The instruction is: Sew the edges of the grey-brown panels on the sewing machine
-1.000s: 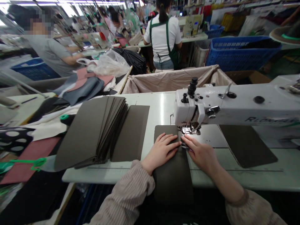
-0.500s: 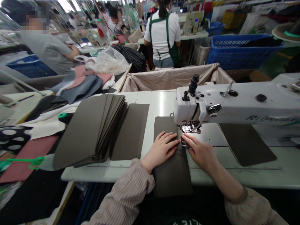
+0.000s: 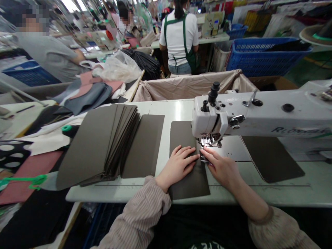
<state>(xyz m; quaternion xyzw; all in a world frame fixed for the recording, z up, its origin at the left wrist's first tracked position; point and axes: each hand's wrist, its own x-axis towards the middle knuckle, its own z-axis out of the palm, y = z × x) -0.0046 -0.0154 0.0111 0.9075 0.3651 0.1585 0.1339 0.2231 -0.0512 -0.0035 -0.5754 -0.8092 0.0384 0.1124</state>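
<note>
A dark grey-brown panel (image 3: 189,183) of smooth sheet material lies flat under the sewing machine's presser foot (image 3: 207,141), its right edge along the needle area. My left hand (image 3: 180,166) rests flat on the panel, fingers spread and pointing towards the foot. Just right of the panel's edge is my right hand (image 3: 223,169), its fingertips close in front of the foot. Beneath its curled fingers shows a small metal tool, which looks like thread snips (image 3: 204,159); most of it is hidden by the hand.
A fanned stack of similar panels (image 3: 90,138) stands left, with one panel (image 3: 146,145) beside it. Another panel (image 3: 272,159) lies under the machine arm (image 3: 259,107). Behind the table are a fabric-lined bin (image 3: 181,88), a blue crate (image 3: 267,57) and co-workers.
The panel under the foot has moved away from me; its near edge, which hung past the table's front, now lies on the table. Both hands have stayed nearly in place.
</note>
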